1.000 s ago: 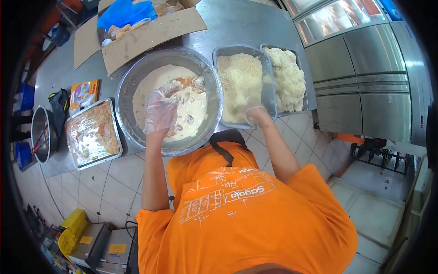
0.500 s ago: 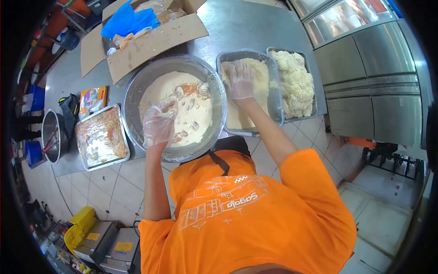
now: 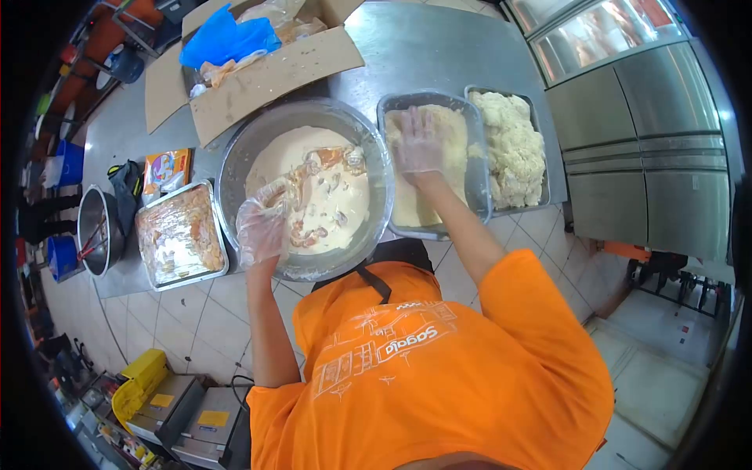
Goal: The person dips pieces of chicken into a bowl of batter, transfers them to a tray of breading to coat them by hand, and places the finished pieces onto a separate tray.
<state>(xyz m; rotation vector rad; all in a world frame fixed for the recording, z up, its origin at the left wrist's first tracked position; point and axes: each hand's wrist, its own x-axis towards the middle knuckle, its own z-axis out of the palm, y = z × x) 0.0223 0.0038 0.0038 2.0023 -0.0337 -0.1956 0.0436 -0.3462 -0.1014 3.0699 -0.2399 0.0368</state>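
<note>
My left hand (image 3: 262, 229), in a clear plastic glove, is over the near left side of a big metal bowl (image 3: 382, 184). Its fingers are closed on a batter-coated piece of meat (image 3: 291, 188). Pale batter (image 3: 337, 196) fills the bowl, with several more meat pieces (image 3: 321, 159) showing at its surface. My right hand (image 3: 419, 146), also gloved, lies flat with fingers stretched out on fine breadcrumbs (image 3: 446, 129) in a grey tray (image 3: 476, 180). No object shows in that hand; what lies under its palm is hidden.
Right of the crumb tray stands another tray of coated, lumpy pieces (image 3: 513, 149). A cardboard box (image 3: 278, 74) with plastic bags sits behind the bowl. To the left are a film-covered tray (image 3: 182, 235), an orange packet (image 3: 167, 168) and a metal bowl (image 3: 100, 231). Steel refrigerators (image 3: 638, 149) stand at right.
My left hand has drawn back toward the bowl's near left rim, and the meat at its fingers shows more clearly. My right hand stays flat on the crumbs. The view has shifted slightly.
</note>
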